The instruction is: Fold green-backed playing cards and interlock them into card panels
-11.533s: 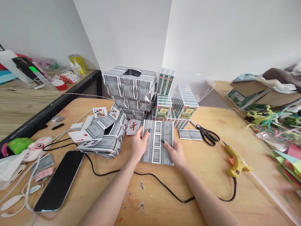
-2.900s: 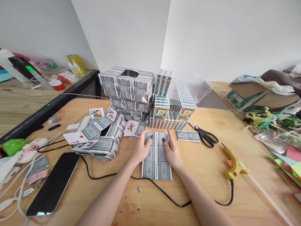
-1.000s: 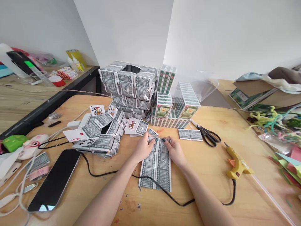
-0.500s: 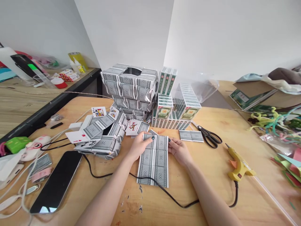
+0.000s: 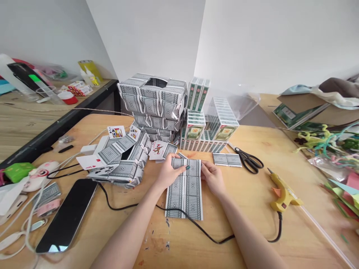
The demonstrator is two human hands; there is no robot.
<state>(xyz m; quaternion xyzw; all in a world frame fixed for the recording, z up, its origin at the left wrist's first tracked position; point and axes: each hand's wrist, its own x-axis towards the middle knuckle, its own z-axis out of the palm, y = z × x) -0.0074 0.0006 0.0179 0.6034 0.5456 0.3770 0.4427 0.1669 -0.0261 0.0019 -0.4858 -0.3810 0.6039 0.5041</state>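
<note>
A flat panel of joined playing cards (image 5: 185,194), grey patterned backs up, lies on the wooden table (image 5: 280,239) in front of me. My left hand (image 5: 169,173) rests on its upper left part, fingers stretched over the top cards. My right hand (image 5: 213,176) grips the panel's upper right edge between thumb and fingers. A black cord (image 5: 193,224) crosses the panel's lower end.
Behind stand a tall box built of cards (image 5: 153,102) and stacked card packs (image 5: 209,127). A collapsed card structure (image 5: 120,160) and a phone (image 5: 68,215) lie left. Scissors (image 5: 248,160), two loose joined cards (image 5: 226,159) and a yellow glue gun (image 5: 283,192) lie right.
The panel, wider 11.5 s ago, is now narrow and long. In the last second my hands stay at its top end and shift only slightly.
</note>
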